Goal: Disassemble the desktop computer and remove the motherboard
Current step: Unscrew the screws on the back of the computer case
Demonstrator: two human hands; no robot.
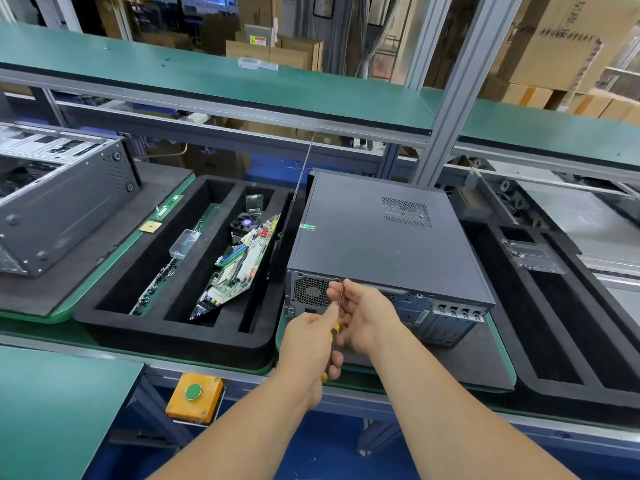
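I look down at the computer case, which lies flat on a dark mat on the green worktop, its rear panel turned toward me and its lid closed on top. The motherboard that the task asks for is inside this case, so I cannot see it (the loose board in the foam tray to the left is a different one).

The relation that matters now is between the screwdriver and the rear panel. My left hand has its grip wrapped around the yellow and black handle, low and close to my body. From there the thin metal shaft runs up and away from me, and its tip reaches the upper edge of the rear panel, just beside the round fan grille. So the long axis of the tool points almost straight into the panel, which I judge is what a screw there needs.

My right hand is the nearer one to the case. Its fingers pinch the shaft close to the tip, steadying it against the panel; the hand holds nothing else. I cannot see the screw itself, because the fingers cover that place.

In my judgement the work is at its beginning: the lid is on, and this rear screw must come out before it can slide off. The tip must stay in line with the screw, or it may slip on the metal.
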